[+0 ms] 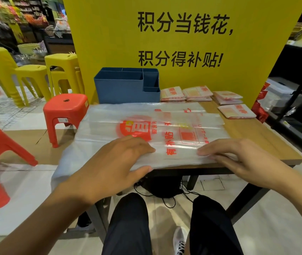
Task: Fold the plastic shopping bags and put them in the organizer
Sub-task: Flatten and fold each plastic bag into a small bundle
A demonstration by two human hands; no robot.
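A: Head view, the only 1 we have. What is on the table?

B: A translucent plastic bag (165, 129) with red print lies flat across the wooden table (267, 142), its left end hanging off the edge. Behind it stands the blue organizer (126, 85), against the yellow sign (183, 43). To the organizer's right I count 4 folded bags (198, 93), stacked or lying singly, none inside the organizer as far as I can see.

A: And the hands?

B: The left hand (115, 161) pinches the near edge of the bag, fingers on top and thumb curled under the edge. The right hand (238, 155) lies flat on the same edge, fingers straight and close together, pressing down.

A: So which step is this?

B: Judging from that, a lengthwise fold of the near edge, being set or flattened.

A: How to do it well?

B: Keep the right hand pinning the film, since it looks slippery and will slide. Align the edges before creasing, then sweep outward to push air out. I would pull the overhanging end onto the table first, or the fold may skew
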